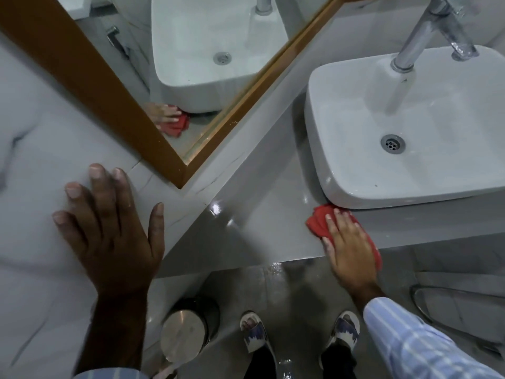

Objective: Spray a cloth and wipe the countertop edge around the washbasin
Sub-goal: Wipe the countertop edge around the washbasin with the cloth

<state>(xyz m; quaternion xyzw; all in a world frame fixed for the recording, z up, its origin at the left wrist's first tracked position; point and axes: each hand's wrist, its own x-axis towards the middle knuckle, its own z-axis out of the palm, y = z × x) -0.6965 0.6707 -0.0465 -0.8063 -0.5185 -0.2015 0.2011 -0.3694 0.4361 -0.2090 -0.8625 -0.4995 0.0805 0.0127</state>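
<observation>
A red cloth lies on the grey countertop, pressed against the front left corner of the white washbasin. My right hand rests flat on the cloth near the counter's front edge, fingers pointing toward the basin. My left hand is spread flat on the marble wall to the left and holds nothing. No spray bottle is in view.
A wood-framed mirror on the wall reflects the basin, hand and cloth. A chrome tap rises over the basin. Below the counter, a steel pedal bin stands on the wet floor beside my sandalled feet.
</observation>
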